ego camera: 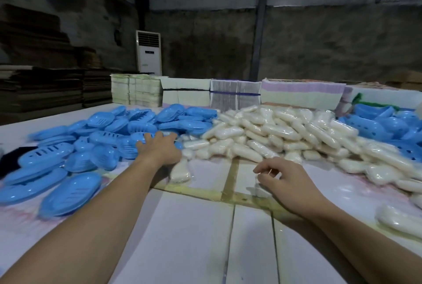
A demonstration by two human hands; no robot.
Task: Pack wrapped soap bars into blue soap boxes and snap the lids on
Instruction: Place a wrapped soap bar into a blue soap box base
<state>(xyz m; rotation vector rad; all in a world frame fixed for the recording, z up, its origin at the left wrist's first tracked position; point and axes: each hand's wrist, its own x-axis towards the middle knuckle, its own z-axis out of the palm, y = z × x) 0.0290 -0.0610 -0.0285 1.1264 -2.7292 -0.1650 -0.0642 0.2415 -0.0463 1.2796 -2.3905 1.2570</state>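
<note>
The left hand reaches out flat over the near edge of the heap of blue box parts, its fingers spread and relaxed, resting on a blue piece without gripping it. The right hand hangs just above the white table with fingers loosely curled – whether thumb and forefinger pinch anything I cannot tell. The wrapped soap bars lie heaped in the middle, between the blue pile and a second blue pile of perforated pieces at the right; one stray bar lies just beside the left wrist. The bars look firm but their film slick, so they are best taken across the narrow middle – the blue shells seem light, stiff and best held by the rim
</note>
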